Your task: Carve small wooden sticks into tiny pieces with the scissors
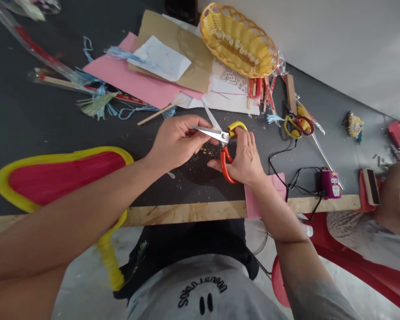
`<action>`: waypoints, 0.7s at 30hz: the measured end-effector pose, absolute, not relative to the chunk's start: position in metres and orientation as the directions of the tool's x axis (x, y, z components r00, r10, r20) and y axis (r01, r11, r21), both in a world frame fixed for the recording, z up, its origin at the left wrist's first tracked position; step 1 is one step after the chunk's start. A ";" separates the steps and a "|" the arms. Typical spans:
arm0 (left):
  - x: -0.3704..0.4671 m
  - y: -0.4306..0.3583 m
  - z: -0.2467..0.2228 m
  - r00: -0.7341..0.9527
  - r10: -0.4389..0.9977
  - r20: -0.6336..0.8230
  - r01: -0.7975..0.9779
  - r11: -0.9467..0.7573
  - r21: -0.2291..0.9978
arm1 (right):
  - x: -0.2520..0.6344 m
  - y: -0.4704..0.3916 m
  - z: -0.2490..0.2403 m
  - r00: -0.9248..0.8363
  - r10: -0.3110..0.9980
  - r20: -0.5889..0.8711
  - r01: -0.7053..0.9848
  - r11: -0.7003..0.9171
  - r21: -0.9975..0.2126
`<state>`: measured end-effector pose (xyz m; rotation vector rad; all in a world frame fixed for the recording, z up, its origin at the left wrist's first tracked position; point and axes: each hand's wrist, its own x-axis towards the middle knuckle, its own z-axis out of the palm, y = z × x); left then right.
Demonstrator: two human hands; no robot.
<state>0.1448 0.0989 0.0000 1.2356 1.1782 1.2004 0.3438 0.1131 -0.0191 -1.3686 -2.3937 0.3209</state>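
Note:
Scissors [222, 136] with one yellow and one red-orange handle stand with their blades apart over the dark table. My right hand [248, 155] is wrapped round their handles, the thumb by the red-orange loop and the fingers at the yellow one. At the blades is my left hand [180, 138], its fingers pinched together near the lower blade; what they hold, if anything, is too small to make out. Pale crumbs [208, 152] lie on the table below the hands. A thin wooden stick [160, 113] rests just beyond my left hand.
Behind the hands lie pink paper [116, 73], brown paper [193, 55] and a yellow basket [240, 44]. A red fan-shaped piece with yellow edging [66, 175] is at the left. Other scissors [298, 126], wires and a purple box [330, 184] lie right. Another person's arm [391, 195] is far right.

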 end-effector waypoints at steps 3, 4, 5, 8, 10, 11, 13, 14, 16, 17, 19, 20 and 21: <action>0.144 0.099 0.001 0.054 0.998 0.033 0.002 -0.033 0.999 | 0.345 0.114 -0.021 -0.506 0.837 0.209 0.745 0.546 -0.382; 0.144 0.099 0.002 0.065 0.997 0.042 -0.002 -0.042 0.999 | 0.346 0.114 -0.022 -0.520 0.828 0.210 0.734 0.558 -0.386; 0.144 0.098 0.002 0.074 0.996 0.052 -0.004 -0.051 0.999 | 0.346 0.114 -0.022 -0.531 0.821 0.208 0.727 0.568 -0.385; 0.144 0.098 0.004 0.078 0.995 0.068 0.019 -0.070 0.997 | 0.345 0.113 -0.021 -0.539 0.815 0.214 0.736 0.579 -0.350; 0.145 0.097 0.004 0.067 0.996 0.057 0.060 -0.061 0.996 | 0.345 0.112 -0.020 -0.529 0.820 0.220 0.755 0.573 -0.321; 0.145 0.097 0.004 0.062 0.997 0.051 0.076 -0.055 0.996 | 0.345 0.112 -0.020 -0.523 0.823 0.221 0.762 0.568 -0.311; 0.145 0.097 0.004 0.055 0.997 0.048 0.089 -0.053 0.995 | 0.345 0.111 -0.018 -0.515 0.829 0.217 0.771 0.559 -0.304; 0.145 0.097 0.004 0.053 0.997 0.048 0.087 -0.052 0.995 | 0.345 0.111 -0.018 -0.513 0.832 0.213 0.774 0.555 -0.305; 0.146 0.097 0.004 0.049 0.998 0.044 0.071 -0.048 0.996 | 0.346 0.110 -0.017 -0.506 0.838 0.206 0.779 0.546 -0.307; 0.146 0.096 0.003 0.049 0.998 0.041 0.062 -0.044 0.997 | 0.346 0.110 -0.016 -0.502 0.841 0.202 0.783 0.541 -0.308; 0.146 0.096 0.002 0.046 0.998 0.037 0.052 -0.039 0.998 | 0.347 0.109 -0.015 -0.494 0.847 0.195 0.788 0.531 -0.310; 0.146 0.096 0.002 0.044 0.998 0.035 0.054 -0.037 0.998 | 0.347 0.109 -0.014 -0.491 0.849 0.194 0.791 0.528 -0.310; 0.146 0.096 0.001 0.045 0.998 0.034 0.059 -0.036 0.998 | 0.347 0.108 -0.014 -0.489 0.851 0.194 0.792 0.526 -0.309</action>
